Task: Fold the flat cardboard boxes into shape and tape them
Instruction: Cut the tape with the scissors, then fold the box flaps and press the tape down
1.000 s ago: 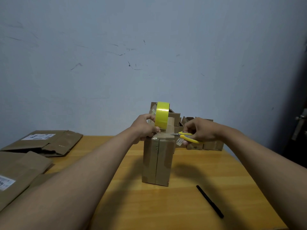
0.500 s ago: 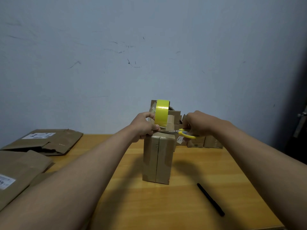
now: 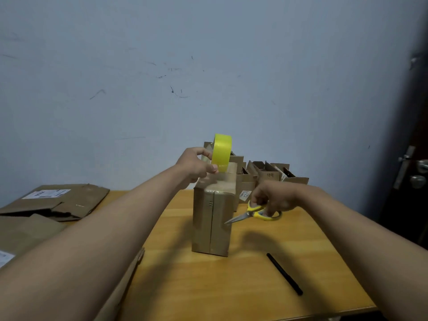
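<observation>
A folded cardboard box (image 3: 212, 223) stands upright in the middle of the wooden table (image 3: 231, 286), with clear tape over its top seam. My left hand (image 3: 193, 166) grips a yellow tape roll (image 3: 221, 152) just above the box's top. My right hand (image 3: 275, 198) holds yellow-handled scissors (image 3: 253, 214) to the right of the box, lower than its top, blades pointing at the box's right side.
Flat cardboard boxes (image 3: 58, 201) lie stacked at the table's left. Several folded boxes (image 3: 266, 173) stand against the wall behind. A black pen (image 3: 284, 273) lies on the table front right. A door with a metal handle (image 3: 416, 167) is at the right edge.
My right hand has dropped with the scissors from the box's top edge down to its right side. The left hand has lifted the tape roll slightly away from the box.
</observation>
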